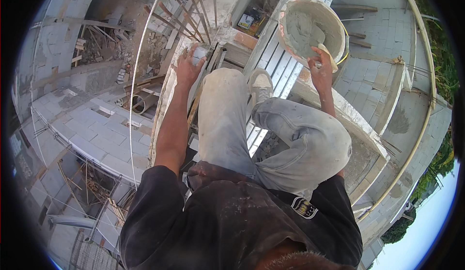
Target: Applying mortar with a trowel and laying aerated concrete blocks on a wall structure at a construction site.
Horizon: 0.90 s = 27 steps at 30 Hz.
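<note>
My right hand (320, 69) is closed round the pale handle of a trowel (318, 35), whose grey blade rests in wet mortar. That mortar (296, 24) fills part of a round bucket (286, 45) with a crusted rim, ahead and to the right. Ahead on the left, my left hand (186, 71) has its fingers curled round a pale grey-white lump (199, 53) at the top of a narrow concrete wall edge (167, 93). I cannot make out exactly what the lump is.
Rusty rebar rods (191, 16) stick up just beyond my left hand. Shiny metal beams (271, 59) run beneath the bucket and my shoe. A white cord (131, 100) hangs on the left, above a deep drop with rubble (99, 52). Grey block walls (373, 42) rise at right.
</note>
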Motion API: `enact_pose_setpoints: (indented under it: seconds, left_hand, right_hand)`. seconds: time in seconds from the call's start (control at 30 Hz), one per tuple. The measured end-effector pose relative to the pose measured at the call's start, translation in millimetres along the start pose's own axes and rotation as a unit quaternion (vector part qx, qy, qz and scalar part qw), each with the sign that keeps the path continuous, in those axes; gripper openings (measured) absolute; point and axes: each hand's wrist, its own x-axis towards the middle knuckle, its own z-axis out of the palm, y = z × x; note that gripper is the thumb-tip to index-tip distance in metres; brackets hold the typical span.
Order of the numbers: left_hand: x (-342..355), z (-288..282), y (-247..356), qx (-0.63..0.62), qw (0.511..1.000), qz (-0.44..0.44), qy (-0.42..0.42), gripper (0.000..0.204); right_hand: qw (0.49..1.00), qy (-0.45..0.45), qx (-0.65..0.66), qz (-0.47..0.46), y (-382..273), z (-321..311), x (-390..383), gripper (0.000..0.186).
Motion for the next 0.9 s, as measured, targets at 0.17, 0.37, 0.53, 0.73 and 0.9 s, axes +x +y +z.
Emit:
enact_pose_setpoints:
  seconds: [0.17,0.37,0.53,0.73,0.9]
  left_hand:
    - [6,3,-8,-0.051,0.999,0.012,-0.013,0.063]
    - [10,9,-14,-0.041,0.998,0.033,0.023,0.059]
    - [10,8,-12,-0.065,0.995,0.072,0.018,0.058]
    - [11,3,-9,-0.067,0.997,0.048,0.013,0.057]
    - [12,4,-10,-0.086,0.995,0.046,0.011,0.057]
  right_hand:
    - [1.0,0.009,-0.001,-0.003,3,-1,-2,0.04]
    - [1.0,0.016,0.003,-0.001,6,0,-5,0.039]
    - [1.0,0.003,-0.013,-0.001,9,0,-4,0.039]
    - [1.0,0.004,-0.011,-0.005,5,0,-1,0.039]
    - [1.0,0.0,-0.014,-0.007,5,2,0,0.039]
